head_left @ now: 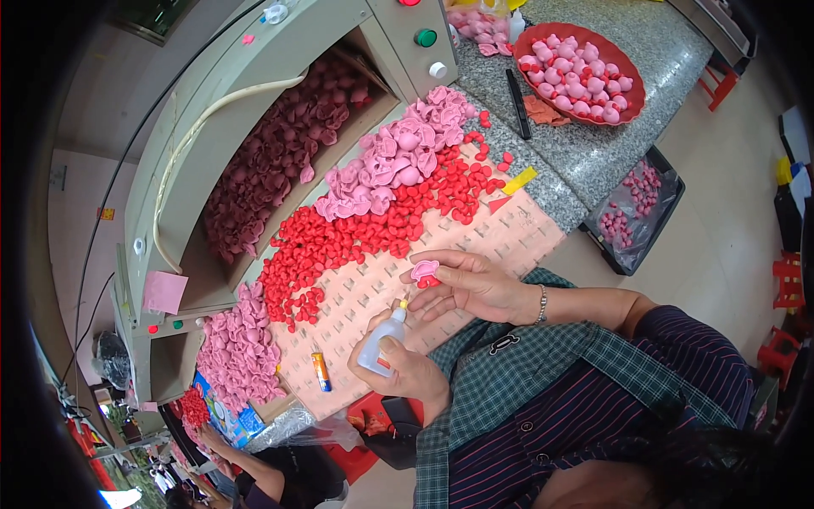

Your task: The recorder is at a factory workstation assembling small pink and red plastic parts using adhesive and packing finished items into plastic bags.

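My left hand point(403, 377) is wrapped round a small translucent squeeze bottle point(384, 346) with a yellow tip, tilted upward. Just above and to its right, my right hand point(487, 293) pinches a small pink moulded piece point(425, 270) with red at its lower edge; its other fingers are stretched out. The bottle tip is close to those fingers, apart from the piece. Beyond both hands, many small red pieces point(339, 254) lie spread over a pale pink work surface point(352, 297), with a heap of larger pink moulded pieces point(394, 157) behind them.
A grey machine point(195, 119) stands behind, its opening full of pink pieces. More pink pieces point(242, 348) are heaped at left, near a glue-like tube point(320, 371). A red basket point(623, 59) of pink-and-red balls sits far right; a black crate point(632, 263) stands below. Another person's arm point(254, 471) shows lower left.
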Tool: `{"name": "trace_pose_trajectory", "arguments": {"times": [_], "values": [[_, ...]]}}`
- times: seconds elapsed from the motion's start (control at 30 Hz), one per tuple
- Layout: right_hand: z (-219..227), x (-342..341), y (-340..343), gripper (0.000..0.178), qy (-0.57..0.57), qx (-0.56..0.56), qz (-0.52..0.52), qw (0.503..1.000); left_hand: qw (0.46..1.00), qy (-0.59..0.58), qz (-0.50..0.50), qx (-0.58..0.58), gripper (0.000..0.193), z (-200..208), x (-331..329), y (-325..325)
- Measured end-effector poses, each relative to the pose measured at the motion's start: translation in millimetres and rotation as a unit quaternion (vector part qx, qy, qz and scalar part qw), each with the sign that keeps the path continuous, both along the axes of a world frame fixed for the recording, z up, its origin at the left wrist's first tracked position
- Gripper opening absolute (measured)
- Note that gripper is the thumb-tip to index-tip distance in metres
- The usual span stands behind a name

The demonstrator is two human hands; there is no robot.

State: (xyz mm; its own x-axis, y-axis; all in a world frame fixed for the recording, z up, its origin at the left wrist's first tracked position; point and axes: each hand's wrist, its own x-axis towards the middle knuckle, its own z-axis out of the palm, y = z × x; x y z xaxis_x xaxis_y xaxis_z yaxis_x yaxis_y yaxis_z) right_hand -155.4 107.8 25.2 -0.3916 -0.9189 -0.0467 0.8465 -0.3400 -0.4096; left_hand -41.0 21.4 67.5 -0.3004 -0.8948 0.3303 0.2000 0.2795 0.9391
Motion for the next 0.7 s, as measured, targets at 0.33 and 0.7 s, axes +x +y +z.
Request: {"name": "trace_pose_trajectory", "arguments": {"times": [0.33,0.7], "values": [[-1.2,0.0,0.4,0.045,0.012,-0.015,-0.008,1.0,1.0,0.006,-0.015,0.001,0.033,-4.5,-2.3,1.4],[-2.6,2.0,-0.2,0.044,0.022,-0.011,-0.009,1.0,1.0,-0.008,-0.019,0.009,0.029,-0.6,-1.9,3.5]]}}
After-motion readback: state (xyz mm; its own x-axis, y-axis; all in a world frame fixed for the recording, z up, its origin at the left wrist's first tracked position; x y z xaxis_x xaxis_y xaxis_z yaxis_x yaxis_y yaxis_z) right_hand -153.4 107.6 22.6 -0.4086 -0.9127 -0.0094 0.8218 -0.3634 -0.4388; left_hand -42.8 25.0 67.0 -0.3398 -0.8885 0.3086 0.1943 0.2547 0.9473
